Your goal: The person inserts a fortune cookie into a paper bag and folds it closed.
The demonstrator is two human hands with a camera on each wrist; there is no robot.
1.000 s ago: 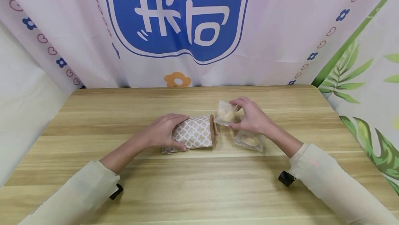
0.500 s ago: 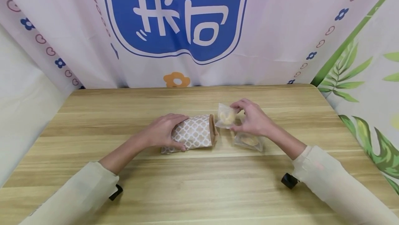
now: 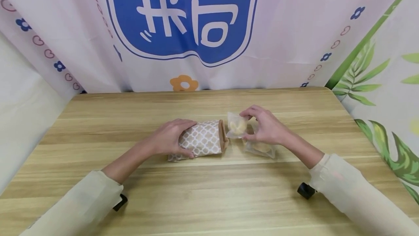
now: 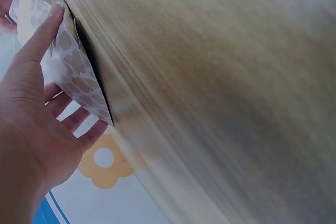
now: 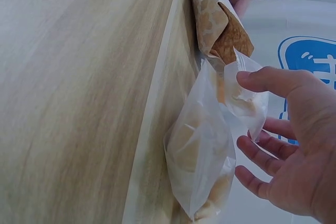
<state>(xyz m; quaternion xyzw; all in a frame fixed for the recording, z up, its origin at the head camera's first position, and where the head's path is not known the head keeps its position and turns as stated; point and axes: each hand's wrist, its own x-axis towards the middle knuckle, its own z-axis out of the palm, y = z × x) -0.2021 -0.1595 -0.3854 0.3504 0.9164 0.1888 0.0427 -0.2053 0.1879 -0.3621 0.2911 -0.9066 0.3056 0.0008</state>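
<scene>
My left hand [image 3: 171, 136] grips a tan paper bag [image 3: 203, 138] with a white lattice print, which lies on its side with its mouth facing right. The thumb presses the near side and the fingers lie along the far side. My right hand [image 3: 266, 127] pinches a small clear packet [image 3: 237, 126] with a pale yellow piece of food inside, right at the bag's mouth. In the right wrist view the thumb lies over this packet [image 5: 245, 95], close to the folded brown paper opening. Another clear packet [image 3: 260, 149] rests on the table, partly under my right hand; it looms large as a wrapped packet [image 5: 199, 150] in the right wrist view.
The wooden table [image 3: 209, 196] carries the bag and packets. Behind its far edge hangs a white cloth [image 3: 278, 39] with a blue emblem; a leaf-print cloth [image 3: 386, 94] hangs at the right. Black wrist devices [image 3: 306, 190] sit under the sleeves.
My right hand has come slightly nearer with the pinched packet, covering more of the packet on the table. The left hand keeps its grip on the bag. The head view has shifted a little.
</scene>
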